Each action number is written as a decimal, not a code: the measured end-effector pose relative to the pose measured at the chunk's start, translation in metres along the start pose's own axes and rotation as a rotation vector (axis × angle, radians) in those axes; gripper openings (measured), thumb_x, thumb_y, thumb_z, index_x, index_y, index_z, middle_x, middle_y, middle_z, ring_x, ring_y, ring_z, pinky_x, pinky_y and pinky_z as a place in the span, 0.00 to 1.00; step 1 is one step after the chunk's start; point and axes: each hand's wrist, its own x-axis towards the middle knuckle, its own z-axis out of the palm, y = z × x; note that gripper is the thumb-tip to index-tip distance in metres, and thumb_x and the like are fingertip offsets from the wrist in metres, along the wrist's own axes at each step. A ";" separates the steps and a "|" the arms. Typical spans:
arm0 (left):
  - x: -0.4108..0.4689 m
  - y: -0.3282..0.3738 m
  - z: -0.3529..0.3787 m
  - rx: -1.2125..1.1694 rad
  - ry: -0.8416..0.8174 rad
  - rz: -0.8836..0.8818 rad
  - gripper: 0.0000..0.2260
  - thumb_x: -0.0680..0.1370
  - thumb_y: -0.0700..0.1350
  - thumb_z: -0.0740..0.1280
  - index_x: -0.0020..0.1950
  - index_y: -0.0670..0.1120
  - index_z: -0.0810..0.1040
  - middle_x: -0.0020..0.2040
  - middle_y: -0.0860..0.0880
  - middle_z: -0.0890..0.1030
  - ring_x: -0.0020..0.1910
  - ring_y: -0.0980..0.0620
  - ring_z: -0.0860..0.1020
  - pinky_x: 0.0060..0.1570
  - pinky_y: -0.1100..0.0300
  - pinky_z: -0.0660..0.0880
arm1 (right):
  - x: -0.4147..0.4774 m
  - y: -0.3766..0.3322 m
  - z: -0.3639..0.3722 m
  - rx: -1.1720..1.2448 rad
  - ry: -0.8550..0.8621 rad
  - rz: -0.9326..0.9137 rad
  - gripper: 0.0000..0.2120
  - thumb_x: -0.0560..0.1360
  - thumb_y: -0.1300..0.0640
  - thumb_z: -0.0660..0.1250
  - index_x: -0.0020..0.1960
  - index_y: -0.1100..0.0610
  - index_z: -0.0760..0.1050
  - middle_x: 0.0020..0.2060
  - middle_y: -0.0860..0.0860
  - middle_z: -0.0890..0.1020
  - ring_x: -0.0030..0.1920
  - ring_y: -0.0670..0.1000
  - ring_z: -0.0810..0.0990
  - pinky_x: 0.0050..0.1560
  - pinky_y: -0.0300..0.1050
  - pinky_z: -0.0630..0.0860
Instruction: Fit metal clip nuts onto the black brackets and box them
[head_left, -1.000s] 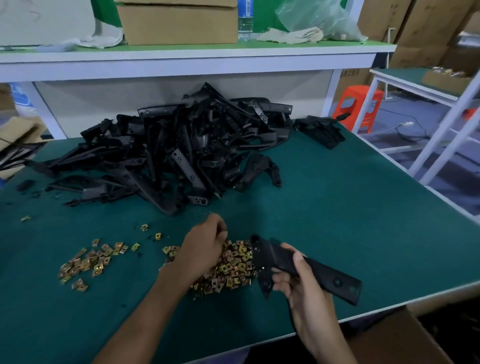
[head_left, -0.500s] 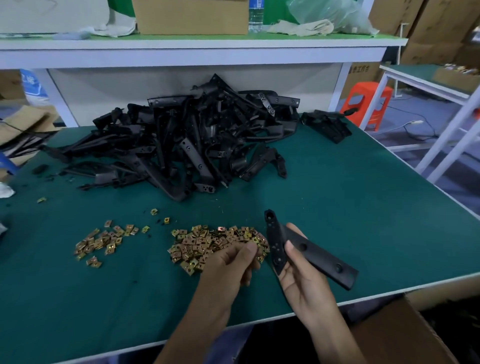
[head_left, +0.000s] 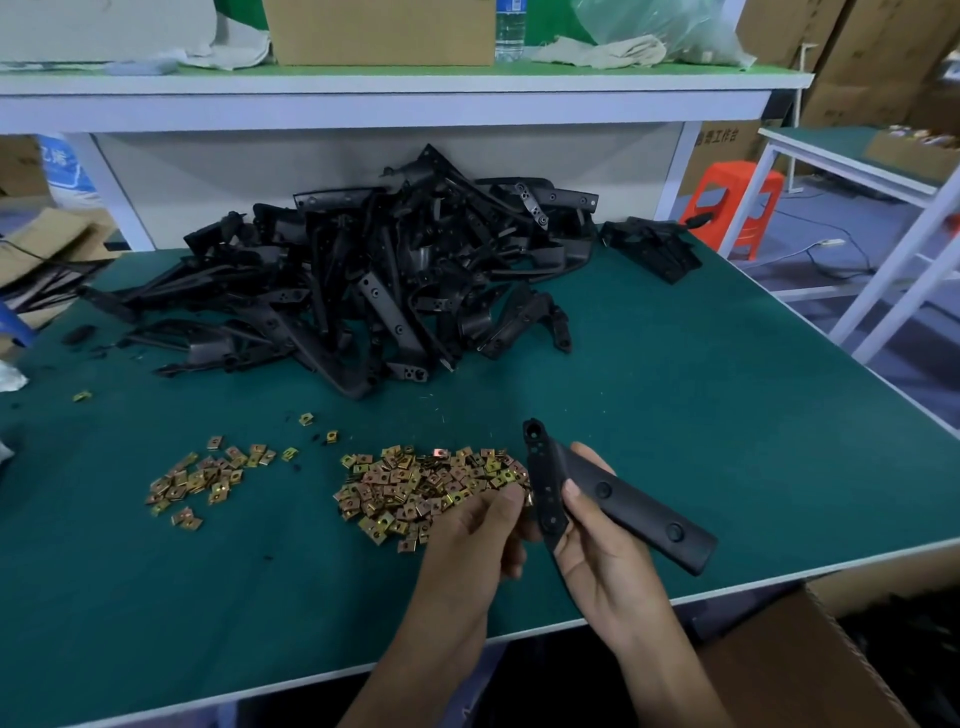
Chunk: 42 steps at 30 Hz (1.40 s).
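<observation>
Right grip (head_left: 597, 551) wrapped round black bracket (head_left: 623, 499) near bench (head_left: 727, 415) front edge, left grip (head_left: 478, 535) bunched beside, contents unclear, clip nuts (head_left: 415, 488) just beyond, green surface stretching right.

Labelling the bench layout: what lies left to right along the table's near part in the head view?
small heap of clip nuts, large heap of clip nuts, left hand, black bracket, cardboard box

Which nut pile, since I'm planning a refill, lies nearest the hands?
The bigger pile, right beside the left hand and held bracket; the smaller pile lies apart, further left.
</observation>
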 end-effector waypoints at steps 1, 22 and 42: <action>0.001 -0.001 0.000 -0.004 0.004 0.004 0.13 0.82 0.47 0.65 0.41 0.43 0.80 0.31 0.50 0.78 0.28 0.57 0.71 0.32 0.62 0.68 | 0.000 0.000 0.000 -0.019 -0.006 0.001 0.23 0.74 0.63 0.69 0.69 0.57 0.75 0.59 0.61 0.84 0.54 0.54 0.85 0.54 0.47 0.83; 0.017 -0.002 -0.001 0.418 0.025 0.179 0.21 0.79 0.62 0.64 0.33 0.48 0.75 0.30 0.46 0.73 0.30 0.54 0.69 0.32 0.57 0.67 | 0.003 0.006 -0.002 -0.027 -0.048 -0.029 0.25 0.73 0.59 0.76 0.69 0.51 0.78 0.63 0.61 0.82 0.59 0.55 0.84 0.55 0.43 0.81; 0.069 0.037 -0.052 0.950 0.064 0.358 0.05 0.80 0.53 0.69 0.54 0.56 0.82 0.48 0.61 0.84 0.46 0.65 0.80 0.45 0.72 0.72 | 0.009 0.001 -0.004 0.110 0.006 0.039 0.22 0.73 0.62 0.71 0.65 0.51 0.82 0.63 0.60 0.82 0.57 0.55 0.85 0.52 0.48 0.82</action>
